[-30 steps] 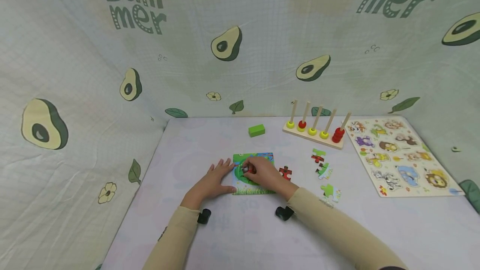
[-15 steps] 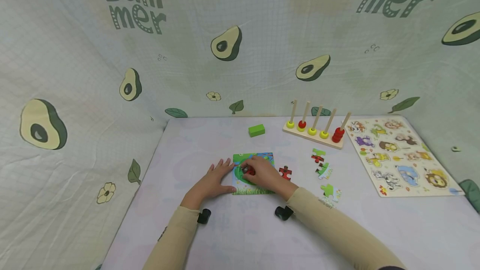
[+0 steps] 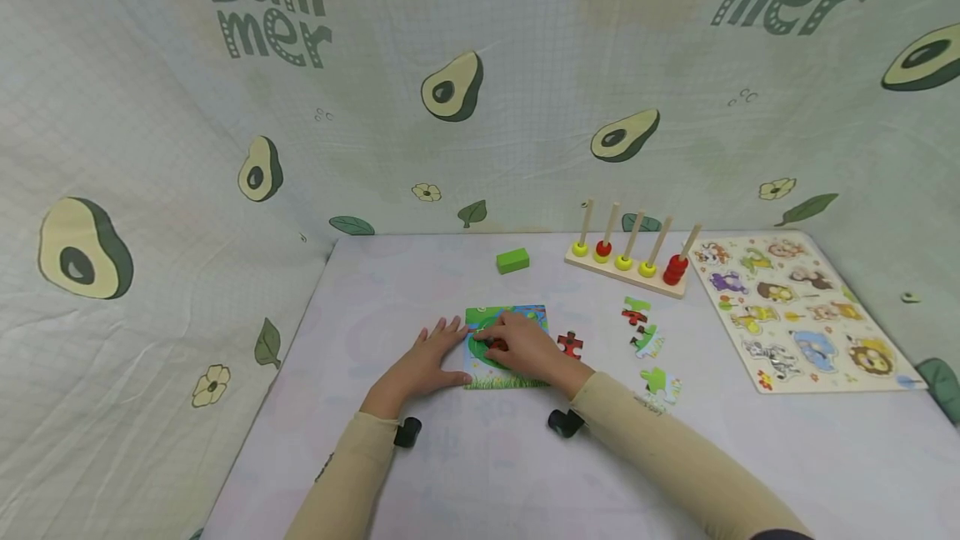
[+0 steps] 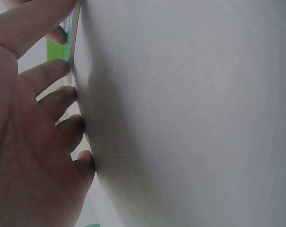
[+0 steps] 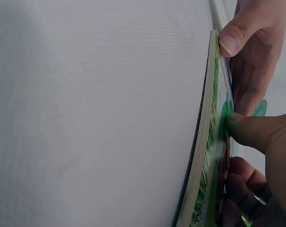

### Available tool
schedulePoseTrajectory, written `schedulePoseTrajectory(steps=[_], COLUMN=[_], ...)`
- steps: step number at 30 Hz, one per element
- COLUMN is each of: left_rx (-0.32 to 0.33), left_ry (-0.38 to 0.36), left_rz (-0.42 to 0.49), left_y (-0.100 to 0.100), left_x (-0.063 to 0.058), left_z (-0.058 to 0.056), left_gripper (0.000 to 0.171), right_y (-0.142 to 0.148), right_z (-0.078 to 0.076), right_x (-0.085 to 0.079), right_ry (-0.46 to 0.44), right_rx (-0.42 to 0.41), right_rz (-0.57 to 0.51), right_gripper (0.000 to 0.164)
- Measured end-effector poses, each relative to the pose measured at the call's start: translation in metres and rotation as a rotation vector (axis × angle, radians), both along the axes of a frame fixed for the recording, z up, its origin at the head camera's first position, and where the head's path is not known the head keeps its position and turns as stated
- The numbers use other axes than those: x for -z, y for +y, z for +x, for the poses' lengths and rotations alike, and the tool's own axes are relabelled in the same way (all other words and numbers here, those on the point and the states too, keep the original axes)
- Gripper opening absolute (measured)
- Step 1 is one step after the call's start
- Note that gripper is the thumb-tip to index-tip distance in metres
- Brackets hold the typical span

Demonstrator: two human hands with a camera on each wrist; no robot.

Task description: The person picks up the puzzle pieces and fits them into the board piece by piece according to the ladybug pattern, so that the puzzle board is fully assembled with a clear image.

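A small jigsaw board (image 3: pixel 506 382) with a green and blue picture lies flat on the table. My left hand (image 3: pixel 427 363) rests at its left edge, fingers spread, with thumb and index fingertips at the border. Over the middle of the board, my right hand (image 3: pixel 523 347) pinches a puzzle piece (image 3: pixel 497 345) showing dark red, partly hidden by the fingers. The right wrist view shows the right thumb (image 5: pixel 249 128) at a green edge, with the other fingers curled beyond it. A loose red puzzle piece (image 3: pixel 570 345) lies just right of the board.
Several loose puzzle pieces (image 3: pixel 655 382) lie farther right. Behind the board sits a green block (image 3: pixel 513 261). A wooden peg stand (image 3: pixel 626 272) with red and yellow rings stands at the back right, beside a large animal puzzle board (image 3: pixel 810 315).
The right fingertips have shifted slightly left over the board, and more of the piece is covered by them. My left hand has stayed in place.
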State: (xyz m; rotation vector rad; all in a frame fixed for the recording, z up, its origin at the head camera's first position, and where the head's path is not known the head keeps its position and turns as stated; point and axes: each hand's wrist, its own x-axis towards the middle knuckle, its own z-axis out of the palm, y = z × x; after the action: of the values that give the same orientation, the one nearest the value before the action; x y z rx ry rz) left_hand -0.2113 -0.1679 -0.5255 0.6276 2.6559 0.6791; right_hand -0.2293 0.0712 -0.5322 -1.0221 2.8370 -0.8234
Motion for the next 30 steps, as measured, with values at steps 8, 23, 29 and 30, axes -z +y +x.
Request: schedulePoseTrajectory(steps=[8,23,29,30], left_rx=[0.003,0.001,-0.009,-0.010], left_ry=[0.004,0.000,-0.001,0.000], left_rz=[0.007,0.016,-0.010,-0.016], left_y=[0.001,0.000,0.000,0.000], left_x=[-0.002,-0.002,-0.001,-0.001], left_z=[0.001,0.001,0.000,0.000], left_gripper=[0.087,0.087,0.088,0.088], right_y=[0.000,0.003,0.008,0.009], right_z=[0.000,0.001,0.001,0.002], right_x=[-0.002,-0.005,-0.009,-0.010], right_ry=[0.002,-0.033,-0.099,-0.111], right_rx=[0.001,-0.029,-0.040,-0.041], right_rz=[0.036,0.038,0.014,0.010], right_gripper=[0.033,0.038,0.043,0.043])
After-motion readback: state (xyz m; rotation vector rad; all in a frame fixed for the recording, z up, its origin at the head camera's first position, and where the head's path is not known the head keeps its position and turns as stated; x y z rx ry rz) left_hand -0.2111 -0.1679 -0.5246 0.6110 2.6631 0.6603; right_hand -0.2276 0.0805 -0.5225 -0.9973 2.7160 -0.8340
